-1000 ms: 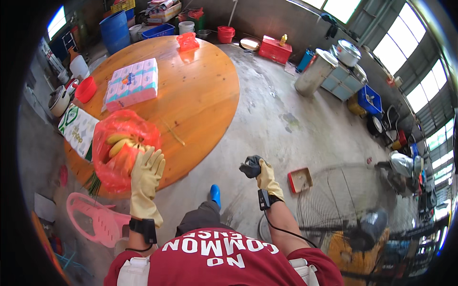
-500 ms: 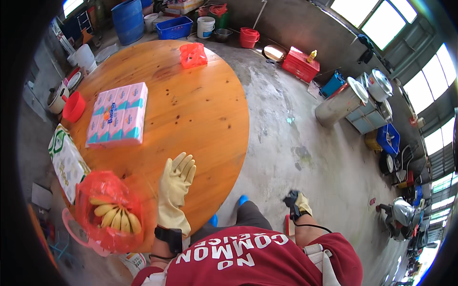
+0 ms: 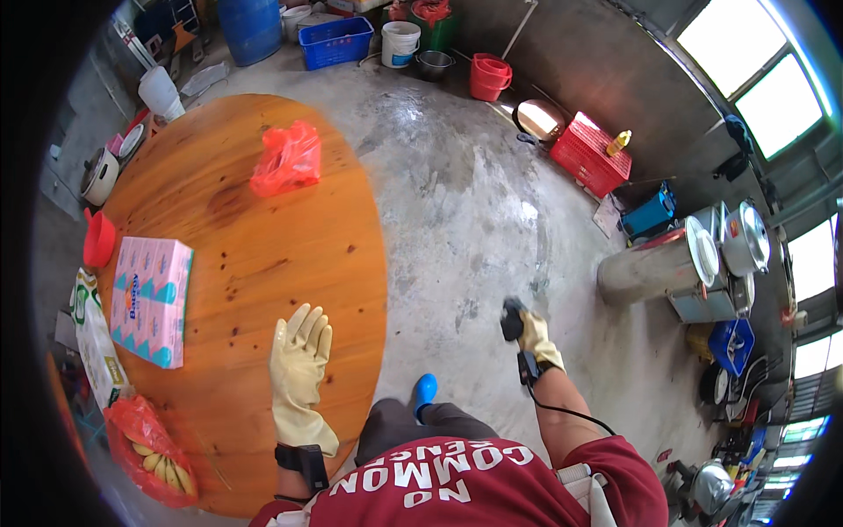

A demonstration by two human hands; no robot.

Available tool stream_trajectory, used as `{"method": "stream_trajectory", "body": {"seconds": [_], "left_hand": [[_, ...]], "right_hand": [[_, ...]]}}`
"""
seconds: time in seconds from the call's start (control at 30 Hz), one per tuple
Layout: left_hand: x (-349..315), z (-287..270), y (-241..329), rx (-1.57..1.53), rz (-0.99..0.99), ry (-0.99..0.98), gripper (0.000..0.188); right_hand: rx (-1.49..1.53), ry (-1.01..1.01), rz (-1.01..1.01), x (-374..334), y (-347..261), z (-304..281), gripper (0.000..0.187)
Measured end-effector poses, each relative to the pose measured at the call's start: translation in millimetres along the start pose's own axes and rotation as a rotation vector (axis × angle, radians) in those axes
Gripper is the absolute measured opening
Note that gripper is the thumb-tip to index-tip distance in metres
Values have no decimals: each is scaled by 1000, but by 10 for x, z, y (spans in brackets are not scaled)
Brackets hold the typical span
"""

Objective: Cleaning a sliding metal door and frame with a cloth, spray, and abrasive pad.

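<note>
My left hand point(image 3: 300, 364), in a cream rubber glove, is raised above the round wooden table point(image 3: 290, 290), palm up, fingers stretched, with nothing in it. My right hand point(image 3: 534, 338), gloved alike, hangs over the floor off the table's right side. Its fingers are closed on a small black object point(image 3: 512, 319) whose kind I cannot make out. Left of my left hand lie a pink pack of tissues point(image 3: 151, 299), a white-and-green pack point(image 3: 95, 338) and a red plastic bag holding bananas point(image 3: 162, 470). A crumpled red plastic bag point(image 3: 290, 158) sits farther up the table.
A red dipper point(image 3: 98, 239) and a pot point(image 3: 101, 176) are at the table's left edge. Blue and red crates point(image 3: 590, 156), buckets point(image 3: 489, 77) and a blue barrel point(image 3: 248, 31) line the far wall. A tall metal cylinder point(image 3: 645, 268) stands on the right.
My view has shifted forward along the table, so the crumpled red bag appears nearer. My right hand has swung forward with the black object. My left hand stays spread.
</note>
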State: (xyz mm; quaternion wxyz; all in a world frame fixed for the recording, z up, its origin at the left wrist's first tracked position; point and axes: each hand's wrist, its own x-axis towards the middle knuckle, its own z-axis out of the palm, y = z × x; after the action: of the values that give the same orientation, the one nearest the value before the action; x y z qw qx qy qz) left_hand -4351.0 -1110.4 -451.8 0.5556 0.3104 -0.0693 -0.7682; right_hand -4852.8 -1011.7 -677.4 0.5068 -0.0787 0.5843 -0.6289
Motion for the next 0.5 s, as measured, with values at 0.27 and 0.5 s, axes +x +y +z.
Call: {"method": "stream_trajectory", "body": {"seconds": [0.27, 0.5], "left_hand": [[1810, 1294, -635, 67, 46, 4, 55], [3913, 2679, -1153, -84, -39, -78, 52]], "right_hand": [[54, -40, -23, 2219, -1641, 1365, 28], [31, 47, 39, 3619, -2422, -113, 25]]}}
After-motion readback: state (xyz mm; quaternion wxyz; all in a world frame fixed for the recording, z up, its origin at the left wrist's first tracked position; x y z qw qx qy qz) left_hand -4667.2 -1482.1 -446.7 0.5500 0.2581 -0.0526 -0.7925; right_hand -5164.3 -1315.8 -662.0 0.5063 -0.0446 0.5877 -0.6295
